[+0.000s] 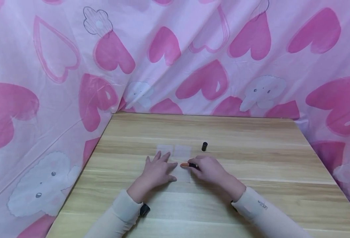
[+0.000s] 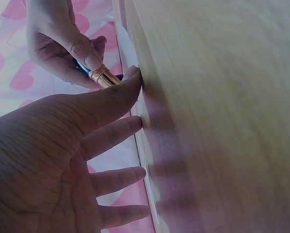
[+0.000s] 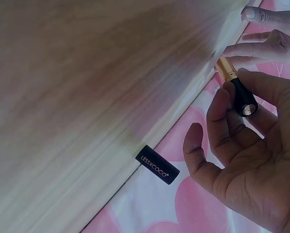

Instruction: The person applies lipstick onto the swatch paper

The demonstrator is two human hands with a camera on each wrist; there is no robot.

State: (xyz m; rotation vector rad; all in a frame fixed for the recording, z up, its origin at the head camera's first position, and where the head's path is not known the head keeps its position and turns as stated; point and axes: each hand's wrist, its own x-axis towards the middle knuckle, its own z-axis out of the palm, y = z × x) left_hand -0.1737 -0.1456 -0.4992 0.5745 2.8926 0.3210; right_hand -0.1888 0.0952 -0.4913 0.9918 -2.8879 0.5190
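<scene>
My right hand [image 1: 209,168] pinches a lipstick [image 3: 242,97] by its black base, between thumb and fingers. The gold tube of the lipstick points left, toward my left hand, with its tip close over a thin whitish sheet [image 1: 185,177]. My left hand [image 1: 156,169] lies with fingers spread, fingertips down at the sheets. Two more pale, translucent squares lie just beyond: a left square [image 1: 164,148] partly under my left fingertips and a right square [image 1: 182,151]. The black lipstick cap [image 1: 204,146], lettered LESSXCOCO, stands apart beyond my right hand.
All of this is on a light wood-grain table [image 1: 252,148]. A pink curtain [image 1: 192,56] with hearts and white cartoon animals hangs along the table's back and sides. Dark wrist cameras, one a black camera [image 1: 144,210], sit under both sleeves.
</scene>
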